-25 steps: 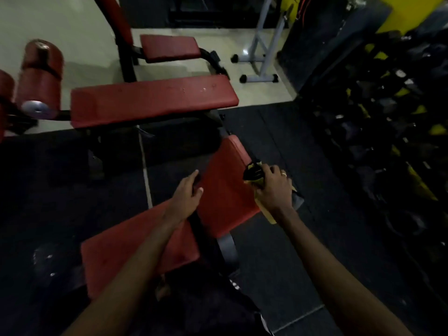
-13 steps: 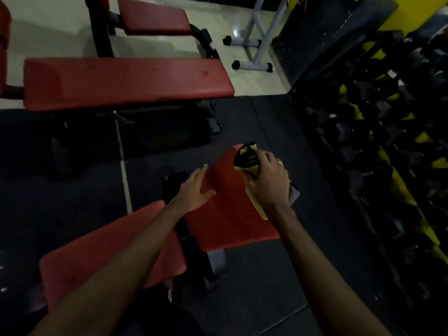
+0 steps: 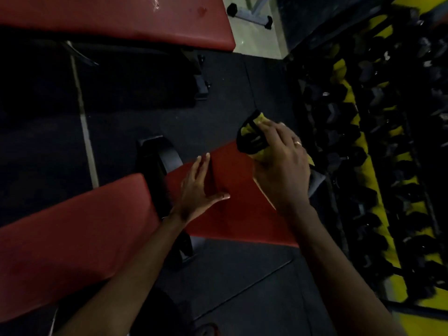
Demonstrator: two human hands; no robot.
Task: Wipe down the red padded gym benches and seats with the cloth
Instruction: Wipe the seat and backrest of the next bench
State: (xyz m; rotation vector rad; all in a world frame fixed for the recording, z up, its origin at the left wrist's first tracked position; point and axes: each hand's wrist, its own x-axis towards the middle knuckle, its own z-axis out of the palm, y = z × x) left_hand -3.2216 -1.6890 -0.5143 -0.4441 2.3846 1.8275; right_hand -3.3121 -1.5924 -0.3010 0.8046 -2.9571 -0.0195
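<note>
Hands over red seat pad: right hand clutched yellow-and-black cloth at the pad's far corner, fingers curled round it. Left hand lay flat on the pad, fingers straight, thumb spread. Red bench pad sat just left; dumbbell rack stood right.
</note>
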